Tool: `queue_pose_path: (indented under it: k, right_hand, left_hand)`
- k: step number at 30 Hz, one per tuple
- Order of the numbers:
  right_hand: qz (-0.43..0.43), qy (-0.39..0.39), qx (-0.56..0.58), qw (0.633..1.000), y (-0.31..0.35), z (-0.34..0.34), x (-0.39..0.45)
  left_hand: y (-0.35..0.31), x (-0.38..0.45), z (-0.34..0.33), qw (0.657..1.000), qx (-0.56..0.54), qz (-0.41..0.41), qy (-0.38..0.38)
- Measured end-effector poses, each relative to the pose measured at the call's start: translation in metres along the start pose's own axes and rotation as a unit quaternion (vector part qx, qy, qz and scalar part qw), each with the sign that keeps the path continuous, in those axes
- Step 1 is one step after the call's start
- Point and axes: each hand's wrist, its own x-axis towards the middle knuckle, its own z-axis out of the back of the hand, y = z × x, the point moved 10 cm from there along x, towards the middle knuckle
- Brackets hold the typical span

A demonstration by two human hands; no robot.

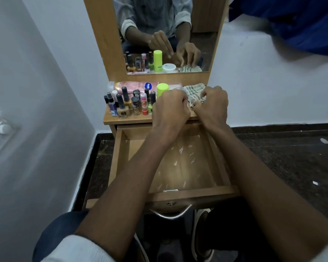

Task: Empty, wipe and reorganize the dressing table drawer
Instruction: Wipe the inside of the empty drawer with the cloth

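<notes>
While two hands (191, 104) work, roughly ten bottles (130, 103) stand.

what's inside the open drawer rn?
The drawer holds no items: bare wooden floor with pale scuff marks. Both forearms cross above it and hide parts of the floor, so something small there can't be ruled out.

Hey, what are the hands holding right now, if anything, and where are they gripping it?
The right hand pinches the near edge of the striped cloth on the dressing table top. The left hand is curled beside it; whether it also grips the cloth cannot be told.
</notes>
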Motion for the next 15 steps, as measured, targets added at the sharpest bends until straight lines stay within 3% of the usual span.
queue_pose_path:
  k: [6, 10, 15]
  right_hand:
    - [-0.032, 0.096, -0.055, 0.993, -0.008, -0.016, 0.021]
    - [-0.018, 0.156, -0.055, 0.986, -0.011, -0.019, 0.021]
    - [0.008, 0.111, -0.072, 0.991, -0.008, -0.004, 0.014]
  left_hand:
    - [-0.011, 0.015, -0.021, 1.0, 0.0, 0.016, 0.026]
    - [-0.012, 0.013, -0.03, 0.996, 0.068, -0.025, 0.049]
    - [-0.012, 0.006, -0.033, 0.994, 0.089, -0.042, 0.054]
